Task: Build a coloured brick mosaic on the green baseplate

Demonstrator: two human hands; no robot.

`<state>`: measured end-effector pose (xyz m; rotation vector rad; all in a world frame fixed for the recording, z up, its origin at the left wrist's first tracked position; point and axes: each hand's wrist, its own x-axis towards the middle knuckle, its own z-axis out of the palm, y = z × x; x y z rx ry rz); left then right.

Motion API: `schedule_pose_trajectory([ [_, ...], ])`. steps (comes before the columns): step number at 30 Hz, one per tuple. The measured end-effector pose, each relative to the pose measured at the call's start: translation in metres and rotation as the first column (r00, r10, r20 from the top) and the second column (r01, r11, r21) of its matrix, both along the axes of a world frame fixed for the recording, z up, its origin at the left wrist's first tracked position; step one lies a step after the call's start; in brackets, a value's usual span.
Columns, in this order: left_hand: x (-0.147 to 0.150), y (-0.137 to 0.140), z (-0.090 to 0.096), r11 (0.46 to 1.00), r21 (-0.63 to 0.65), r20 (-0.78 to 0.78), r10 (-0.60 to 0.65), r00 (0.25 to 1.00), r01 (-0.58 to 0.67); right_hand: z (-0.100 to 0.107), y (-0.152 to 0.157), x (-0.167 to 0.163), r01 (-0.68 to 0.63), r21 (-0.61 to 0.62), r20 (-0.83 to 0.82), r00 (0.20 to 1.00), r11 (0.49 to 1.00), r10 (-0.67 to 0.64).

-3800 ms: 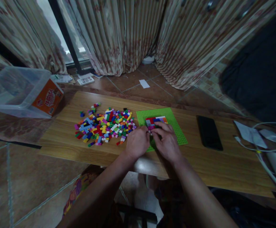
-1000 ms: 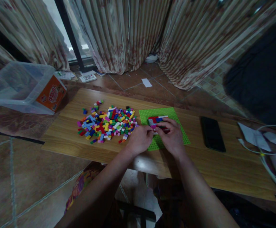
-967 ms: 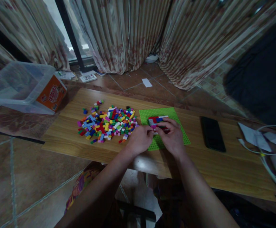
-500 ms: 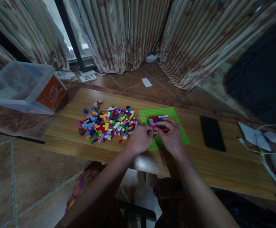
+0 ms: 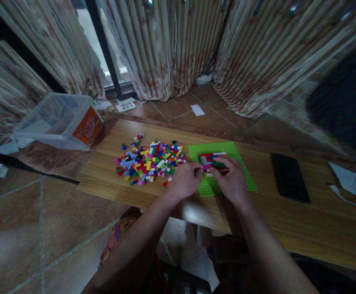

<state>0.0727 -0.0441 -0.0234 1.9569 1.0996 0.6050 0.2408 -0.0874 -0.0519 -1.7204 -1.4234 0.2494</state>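
A green studded baseplate [image 5: 204,188] lies on the table under a low build of toy bricks [image 5: 206,158], with red, blue, white, grey and pink pieces showing. My left hand [image 5: 186,179] is closed at the build's near left corner, its thumb and index fingertips pinched together beside a pink brick. Whatever is between those fingertips is too small to make out. Over the right side of the build curves my right hand [image 5: 232,179], with its thumb on the near side and its fingers across the top. Part of the build is hidden beneath it.
Left of the baseplate spreads a pile of loose coloured bricks [image 5: 148,163] on the wooden table [image 5: 104,175]. A clear plastic box [image 5: 55,136] with an orange label stands beyond the table's left end. Rightward lie a black phone [image 5: 289,177] and a white cable [image 5: 346,196].
The view has shifted, so the table and everything on it appear farther right and slightly lower. Both hands stay at the build, with only slight finger movement.
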Motion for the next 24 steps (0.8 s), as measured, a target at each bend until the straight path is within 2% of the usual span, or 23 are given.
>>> schedule_pose_trajectory([
  [3,-0.024,0.015,0.009,0.997,0.032,-0.021,0.072,0.997,-0.071,0.004,-0.002,0.001,0.029,-0.008,-0.051,0.998,1.0,-0.03],
  [6,-0.049,0.031,0.018,0.988,0.071,-0.106,0.146,0.984,-0.139,0.007,-0.003,0.001,0.062,0.005,-0.083,0.995,0.998,-0.061],
  [9,-0.062,0.036,0.021,0.981,0.136,-0.197,0.166,0.966,-0.141,0.008,-0.002,0.001,0.057,0.021,-0.094,0.994,0.998,-0.054],
  [19,-0.035,0.014,0.009,0.935,0.332,-0.488,0.281,0.826,-0.122,0.01,-0.002,-0.002,0.073,0.028,-0.103,0.992,0.997,-0.07],
  [24,-0.036,0.016,0.011,0.938,0.321,-0.46,0.274,0.845,-0.129,0.012,-0.002,-0.003,0.075,0.032,-0.116,0.991,0.997,-0.071],
])
